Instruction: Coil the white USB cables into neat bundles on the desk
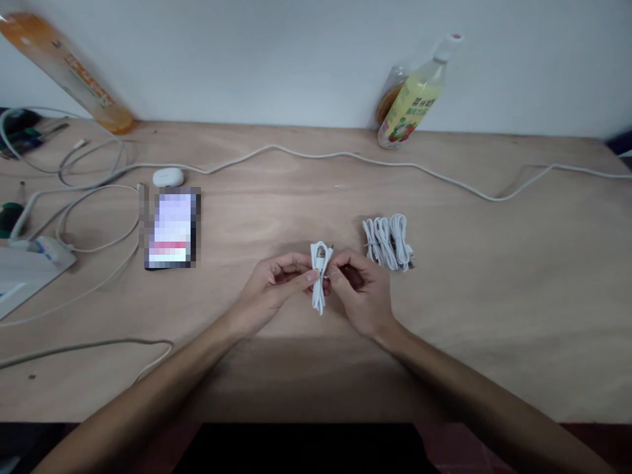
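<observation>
A white USB cable [318, 299], folded into a narrow bundle, stands between my two hands above the wooden table. Its metal USB plug shows near the top of the bundle. My left hand [276, 283] pinches the middle of the bundle from the left, thumb in front. At the bundle's right side, my right hand [363, 286] has thumb and forefinger pressed together on what looks like a thin tie around the cable's middle; its ends are too small to make out. Just beyond my right hand lie several bundled white cables [388, 240], side by side.
A phone [172, 227] and a white earbud case [168, 177] lie to the left, near tangled cables and a white power strip [49, 250]. One long white cable [345, 155] crosses the table's back. An orange bottle [74, 72] and a yellow-labelled bottle [415, 99] stand by the wall.
</observation>
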Tool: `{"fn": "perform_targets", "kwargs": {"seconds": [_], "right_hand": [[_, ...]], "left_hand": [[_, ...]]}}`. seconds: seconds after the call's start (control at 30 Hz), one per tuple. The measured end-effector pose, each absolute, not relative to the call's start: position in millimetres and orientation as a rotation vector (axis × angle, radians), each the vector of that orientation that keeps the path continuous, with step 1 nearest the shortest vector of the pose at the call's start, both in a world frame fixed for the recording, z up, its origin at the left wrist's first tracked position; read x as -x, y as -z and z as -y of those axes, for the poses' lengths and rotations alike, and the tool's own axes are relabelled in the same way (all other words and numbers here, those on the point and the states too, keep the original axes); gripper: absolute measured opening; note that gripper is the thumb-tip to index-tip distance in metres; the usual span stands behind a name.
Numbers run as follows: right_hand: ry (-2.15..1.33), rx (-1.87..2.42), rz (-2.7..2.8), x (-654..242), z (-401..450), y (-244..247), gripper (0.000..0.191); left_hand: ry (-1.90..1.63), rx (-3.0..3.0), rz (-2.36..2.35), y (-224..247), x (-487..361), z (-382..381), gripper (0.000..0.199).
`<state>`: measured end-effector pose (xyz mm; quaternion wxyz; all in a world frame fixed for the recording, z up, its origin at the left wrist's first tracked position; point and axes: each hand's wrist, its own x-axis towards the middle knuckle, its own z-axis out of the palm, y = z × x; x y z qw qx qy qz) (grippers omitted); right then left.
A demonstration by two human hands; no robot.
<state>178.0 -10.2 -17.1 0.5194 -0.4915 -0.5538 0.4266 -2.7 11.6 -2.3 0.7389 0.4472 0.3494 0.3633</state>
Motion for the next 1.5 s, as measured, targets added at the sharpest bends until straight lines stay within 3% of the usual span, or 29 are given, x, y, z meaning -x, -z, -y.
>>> {"fn": "perform_targets", "kwargs": {"seconds": [0.27, 0.53, 0.83, 1.07, 1.27, 1.5], "right_hand": [[-1.396, 1.020, 1.222, -185, -1, 8, 0.021], [-1.534, 1.070, 1.291, -192, -6, 8, 0.030], [-1.656, 1.153, 1.330, -199, -8, 7, 0.033], [-1.819, 1.168, 1.274, -207, -12, 5, 0.030], [-1.842, 1.153, 1.244, -207, -16, 4, 0.031], [-1.557, 1.072, 1.210, -196, -6, 7, 0.020]], "left_hand": [[-0.805, -0.943, -0.747, 2, 3, -13, 0.027], [-0.818, -1.075, -0.799, 0, 6, -14, 0.021], [-0.982, -1.592, -0.921, 5, 9, -7, 0.013], [-1.128, -2.059, -0.842, 5, 12, -4, 0.019], [-1.048, -1.613, -0.935, 7, 6, -3, 0.013], [-0.915, -1.124, -0.899, 0, 3, -11, 0.024]]}}
